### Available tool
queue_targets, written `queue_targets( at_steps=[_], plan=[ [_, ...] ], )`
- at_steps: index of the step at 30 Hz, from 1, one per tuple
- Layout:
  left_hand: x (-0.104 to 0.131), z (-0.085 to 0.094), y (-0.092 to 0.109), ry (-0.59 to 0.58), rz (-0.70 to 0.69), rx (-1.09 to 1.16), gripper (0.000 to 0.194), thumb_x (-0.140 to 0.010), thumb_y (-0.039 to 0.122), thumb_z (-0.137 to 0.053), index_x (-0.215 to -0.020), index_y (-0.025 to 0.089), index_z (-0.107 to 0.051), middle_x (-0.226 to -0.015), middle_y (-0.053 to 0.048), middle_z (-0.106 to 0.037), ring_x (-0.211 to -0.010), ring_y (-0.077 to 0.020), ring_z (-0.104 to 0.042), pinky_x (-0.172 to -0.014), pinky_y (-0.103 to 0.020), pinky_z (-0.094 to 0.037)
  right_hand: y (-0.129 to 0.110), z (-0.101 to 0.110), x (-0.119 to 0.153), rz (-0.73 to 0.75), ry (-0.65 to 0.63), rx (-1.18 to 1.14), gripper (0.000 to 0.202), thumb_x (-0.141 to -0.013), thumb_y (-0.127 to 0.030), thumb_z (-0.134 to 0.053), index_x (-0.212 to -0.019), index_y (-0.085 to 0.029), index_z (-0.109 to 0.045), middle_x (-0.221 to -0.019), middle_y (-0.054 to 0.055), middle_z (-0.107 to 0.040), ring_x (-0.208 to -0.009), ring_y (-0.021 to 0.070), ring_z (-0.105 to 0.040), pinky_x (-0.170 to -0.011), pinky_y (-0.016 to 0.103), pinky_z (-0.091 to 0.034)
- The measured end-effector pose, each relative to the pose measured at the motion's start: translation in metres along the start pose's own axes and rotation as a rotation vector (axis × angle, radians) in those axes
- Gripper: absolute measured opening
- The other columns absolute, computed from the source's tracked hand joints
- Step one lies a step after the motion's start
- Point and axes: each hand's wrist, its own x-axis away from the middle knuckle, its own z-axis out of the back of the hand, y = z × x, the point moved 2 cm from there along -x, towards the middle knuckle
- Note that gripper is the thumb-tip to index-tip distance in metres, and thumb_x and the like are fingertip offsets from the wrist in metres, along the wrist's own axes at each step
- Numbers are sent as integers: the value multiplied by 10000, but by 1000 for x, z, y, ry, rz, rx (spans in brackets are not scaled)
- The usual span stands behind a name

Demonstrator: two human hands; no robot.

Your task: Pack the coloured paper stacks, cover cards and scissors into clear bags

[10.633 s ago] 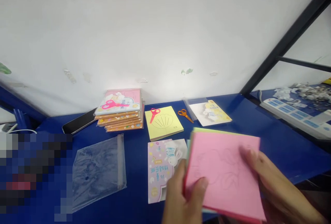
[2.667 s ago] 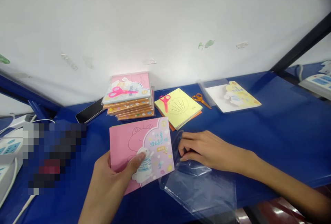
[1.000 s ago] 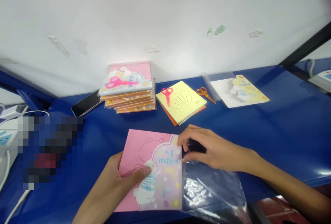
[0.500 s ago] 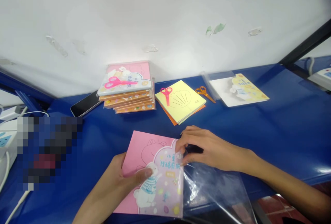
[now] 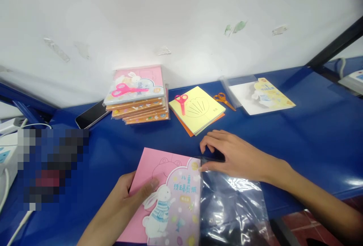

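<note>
My left hand [image 5: 133, 196] is closed around the left side of a pink paper pack, thumb lying across its front. The paper-cutting pack [image 5: 161, 200] has a frog outline and a purple cover with a white rabbit in a blue sweater. A clear plastic bag [image 5: 232, 204] covers the pack's right side and spreads out flat to the right. At the pack's upper right corner is my right hand [image 5: 227, 149], fingers curled and apart from the thumb. The thumb tip lies by the bag's upper edge; whether it presses on the plastic I cannot tell.
Behind stand a stack of wrapped packs [image 5: 138, 104] with pink scissors [image 5: 129, 89] on top, and yellow paper sheets [image 5: 198, 113] bearing more pink scissors [image 5: 181, 103]. Orange scissors [image 5: 224, 100], a rabbit-printed cover [image 5: 263, 96] and a phone [image 5: 92, 115] lie on the blue table [image 5: 283, 140].
The pack has shifted slightly down and left. My right fingers have come off the cover's corner and lifted away from the thumb. The plastic bag lies flatter.
</note>
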Motion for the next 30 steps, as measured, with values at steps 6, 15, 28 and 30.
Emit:
queue_targets(
  at_steps=[6, 15, 28, 30],
  plan=[
    [-1, -2, -3, 41, -28, -6, 481, -645, 635, -831, -817, 196, -742, -731, -64, -780, -685, -270, -730, -546, -293, -539, 3, -5, 1, 36, 36, 12, 291, -951, -519, -659, -1000, -232, -650, -907, -8, -638, -853, 194, -594, -841, 361, -388],
    [-10, -11, -17, -93, -42, 69, 388, -688, 503, -843, -872, 173, -759, -628, -32, -724, -548, -213, -656, -443, -248, -461, 5, -11, -2, 63, 37, -101, 262, -993, -497, -606, -975, -247, -682, -960, -13, -686, -886, 175, -605, -850, 341, -391],
    [1, -24, -2, -205, -55, 100, 433, -673, 464, -885, -950, 167, -734, -763, -41, -765, -643, -210, -692, -540, -261, -525, 4, 20, 10, -95, -336, -618, 469, -958, -561, -598, -750, -151, -691, -608, -46, -482, -548, 89, -373, -488, 245, -271],
    [4, -26, 4, -170, -58, 66, 435, -689, 479, -875, -959, 172, -728, -747, -32, -760, -651, -211, -699, -539, -255, -523, 7, 21, 13, -112, -448, -750, 403, -904, -537, -687, -825, -142, -705, -658, -41, -523, -576, 89, -403, -507, 235, -301]
  ],
)
